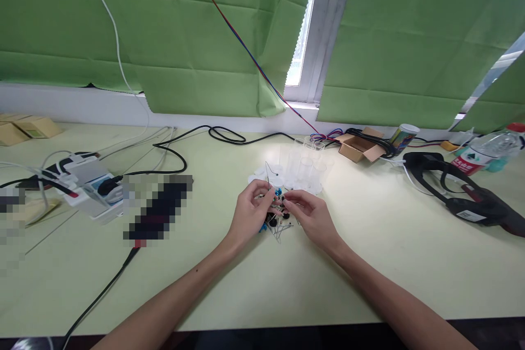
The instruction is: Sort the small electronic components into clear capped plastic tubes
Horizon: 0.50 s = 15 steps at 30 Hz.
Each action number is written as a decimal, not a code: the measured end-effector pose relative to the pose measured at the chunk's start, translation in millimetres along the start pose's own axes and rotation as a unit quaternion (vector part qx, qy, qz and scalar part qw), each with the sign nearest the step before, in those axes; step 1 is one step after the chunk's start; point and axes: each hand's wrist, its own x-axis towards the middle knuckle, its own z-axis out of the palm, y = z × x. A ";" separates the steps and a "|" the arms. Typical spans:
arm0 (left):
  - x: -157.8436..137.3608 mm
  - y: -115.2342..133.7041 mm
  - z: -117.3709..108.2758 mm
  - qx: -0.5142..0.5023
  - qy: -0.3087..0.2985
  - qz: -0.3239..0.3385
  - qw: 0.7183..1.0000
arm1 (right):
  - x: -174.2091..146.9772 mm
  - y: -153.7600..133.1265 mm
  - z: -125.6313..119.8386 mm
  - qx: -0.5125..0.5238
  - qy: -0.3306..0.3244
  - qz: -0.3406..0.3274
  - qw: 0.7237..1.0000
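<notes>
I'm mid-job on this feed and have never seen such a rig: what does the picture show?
There is no machine here: these are a person's bare left hand and right hand. The picture comes from a camera worn on the head, looking forward and down. Both hands are at a small pile of blue and black parts with thin metal leads on a pale yellow-green table. Just beyond stand clear plastic cylinders; farther right are an open brown cardboard box and a clear plastic bottle with a red cap. What the fingers hold, if anything, is too small to tell.
</notes>
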 end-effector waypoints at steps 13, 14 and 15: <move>1.3 -3.8 -2.2 -0.039 0.011 -0.041 0.998 | -0.2 5.6 -0.8 0.007 -0.012 0.003 1.000; 0.8 -3.3 -2.0 -0.040 0.011 -0.041 0.998 | -0.7 4.7 -0.6 0.008 -0.014 0.000 1.000; 0.3 -2.3 -1.6 -0.043 0.011 -0.040 0.998 | -1.1 3.6 -0.2 0.009 -0.017 -0.003 1.000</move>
